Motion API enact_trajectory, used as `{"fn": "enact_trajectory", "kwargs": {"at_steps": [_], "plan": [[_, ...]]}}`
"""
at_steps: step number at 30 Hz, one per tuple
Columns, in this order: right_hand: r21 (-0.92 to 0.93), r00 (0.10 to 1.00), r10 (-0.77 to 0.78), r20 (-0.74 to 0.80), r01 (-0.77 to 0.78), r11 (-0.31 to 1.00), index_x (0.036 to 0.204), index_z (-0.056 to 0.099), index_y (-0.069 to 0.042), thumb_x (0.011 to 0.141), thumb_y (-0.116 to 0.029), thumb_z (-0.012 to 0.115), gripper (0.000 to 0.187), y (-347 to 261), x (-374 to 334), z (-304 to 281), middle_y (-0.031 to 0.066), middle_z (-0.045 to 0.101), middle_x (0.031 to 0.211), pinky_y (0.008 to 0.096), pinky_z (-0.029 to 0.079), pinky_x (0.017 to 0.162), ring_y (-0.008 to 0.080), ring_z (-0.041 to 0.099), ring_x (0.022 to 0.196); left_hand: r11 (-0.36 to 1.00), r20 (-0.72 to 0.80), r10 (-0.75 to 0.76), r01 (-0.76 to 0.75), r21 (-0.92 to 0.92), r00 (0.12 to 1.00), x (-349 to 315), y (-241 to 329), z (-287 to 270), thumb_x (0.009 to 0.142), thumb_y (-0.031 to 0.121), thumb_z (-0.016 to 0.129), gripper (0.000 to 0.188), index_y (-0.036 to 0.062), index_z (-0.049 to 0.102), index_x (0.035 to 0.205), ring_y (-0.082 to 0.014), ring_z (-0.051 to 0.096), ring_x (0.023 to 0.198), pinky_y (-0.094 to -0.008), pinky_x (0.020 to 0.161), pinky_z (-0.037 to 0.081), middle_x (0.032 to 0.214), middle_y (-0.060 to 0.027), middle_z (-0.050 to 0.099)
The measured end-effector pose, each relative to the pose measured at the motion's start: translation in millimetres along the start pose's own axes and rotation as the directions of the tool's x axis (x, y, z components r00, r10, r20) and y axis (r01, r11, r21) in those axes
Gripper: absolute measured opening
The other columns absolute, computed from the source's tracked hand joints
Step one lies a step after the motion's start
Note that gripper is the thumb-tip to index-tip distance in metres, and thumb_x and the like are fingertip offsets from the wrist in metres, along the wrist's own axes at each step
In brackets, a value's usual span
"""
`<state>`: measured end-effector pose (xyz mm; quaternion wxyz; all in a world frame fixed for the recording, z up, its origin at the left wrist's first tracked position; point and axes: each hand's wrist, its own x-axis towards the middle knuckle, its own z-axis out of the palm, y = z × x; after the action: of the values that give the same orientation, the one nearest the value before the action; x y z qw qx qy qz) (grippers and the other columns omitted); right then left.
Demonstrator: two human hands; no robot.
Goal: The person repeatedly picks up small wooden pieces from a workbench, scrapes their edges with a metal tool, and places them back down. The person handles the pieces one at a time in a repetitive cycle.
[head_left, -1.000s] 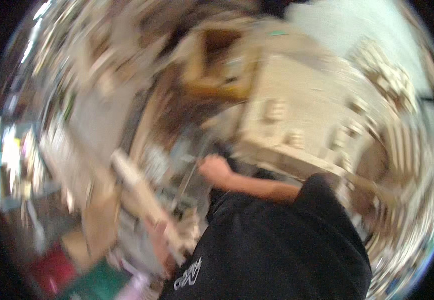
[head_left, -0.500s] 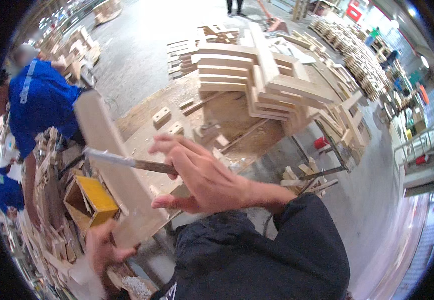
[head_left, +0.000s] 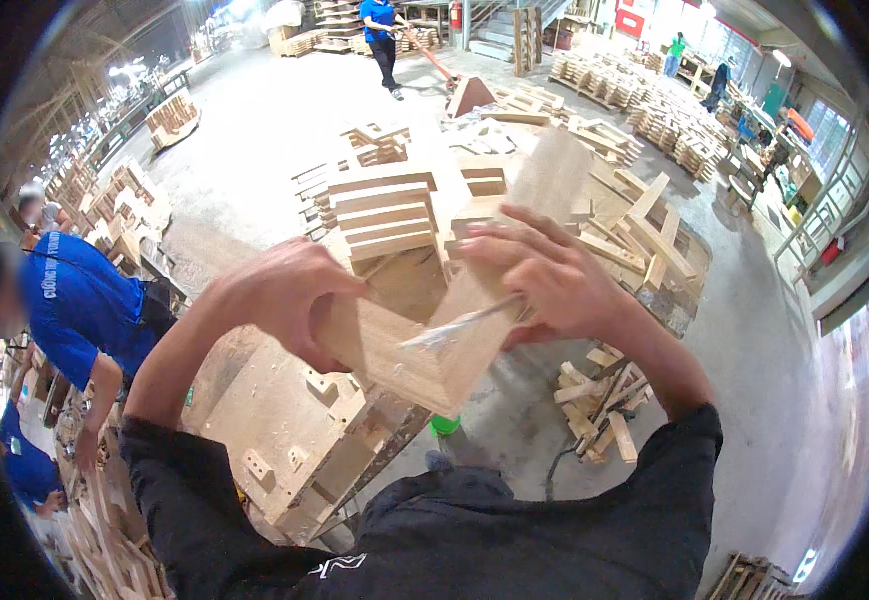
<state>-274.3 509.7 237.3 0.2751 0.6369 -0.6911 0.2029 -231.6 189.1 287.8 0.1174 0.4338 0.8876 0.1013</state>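
The frame (head_left: 441,375) is bare, light wood: two flat, straight-edged boards meeting in a V, with a slanting seam at the corner that points toward the person's body. Faint grain runs along the faces, which look smooth and matt. The far part of the right-hand board is blurred.

The frame is held up between the two hands, in front of the chest. The left hand (head_left: 289,300) is clamped on the end of the left-hand board, thumb on the near side and fingers on the far side. The right hand (head_left: 564,285) lies at the right-hand board, fingers bent over its face; it is also closed on a stick (head_left: 459,323). This is thin, straight and whitish, and it slants across the frame so that its tip lies just above the seam. Whether the tip touches the wood cannot be told.

Below the left hand is a pale wooden bench (head_left: 264,420), carrying small oblong blocks (head_left: 258,468), some with round holes. Beyond the frame is a stack (head_left: 384,215) of squared wooden pieces in even layers. Rough offcuts (head_left: 604,400) lie heaped on the smooth grey floor (head_left: 724,400), right of the frame.
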Motion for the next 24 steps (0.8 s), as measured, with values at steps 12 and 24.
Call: {"fn": "enact_trajectory", "kwargs": {"at_steps": [12, 24], "plan": [[0.609, 0.073, 0.913, -0.401, -0.724, 0.325, 0.083, 0.046, -0.01, 0.073, -0.033, 0.084, 0.046, 41.1, -47.0, -3.8, -0.0009, 0.051, 0.074, 0.0224, 0.039, 0.055, 0.0074, 0.046, 0.062, 0.984, -0.411, -0.173, 0.138, -0.114, 0.895, 117.2, -56.3, -63.4, 0.06, 0.035, 0.088, 0.08, 0.0107, 0.049, 0.126, -0.0266, 0.066, 0.096, -0.0429, 0.084, 0.055, 0.102, -0.0147, 0.067], [-0.142, 0.287, 0.9, -0.329, -0.957, 0.253, 0.094, 0.048, 0.011, 0.057, -0.068, 0.081, 0.094, 226.0, -67.1, 23.5, 0.0216, 0.063, 0.086, 0.038, 0.053, 0.07, 0.0273, 0.065, 0.08, 0.934, -0.475, -0.225, 0.327, 0.144, 0.851, 265.8, -218.3, -35.0, 0.063, 0.039, 0.085, 0.076, 0.0106, 0.056, 0.128, -0.0314, 0.066, 0.096, -0.0413, 0.085, 0.053, 0.102, -0.0159, 0.068]]}}
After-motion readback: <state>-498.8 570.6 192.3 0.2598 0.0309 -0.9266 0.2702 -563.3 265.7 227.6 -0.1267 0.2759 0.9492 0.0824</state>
